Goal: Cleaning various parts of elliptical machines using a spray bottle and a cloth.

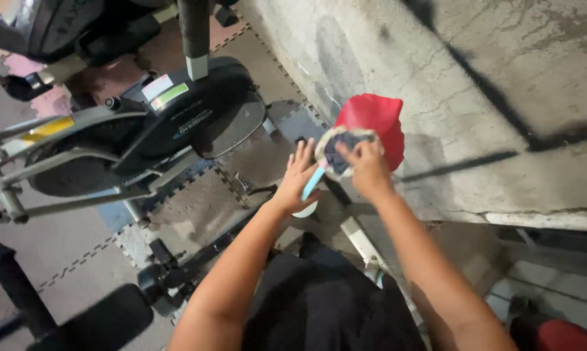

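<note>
My right hand (367,170) presses a crumpled dark and pale rag (340,151) against a red rounded pad (376,125) on a piece of gym equipment close to the wall. My left hand (296,179) is just left of the rag, fingers spread, with a light blue handle (312,184) running under it down toward a pale rounded object (306,210). Whether the left hand grips the handle is unclear. Both forearms reach forward over my dark clothing.
A black and grey exercise machine (144,123) with metal bars stands on the left on interlocking floor mats (196,208). A rough concrete wall (475,97) fills the right. A black padded roller (17,286) and machine parts lie at lower left.
</note>
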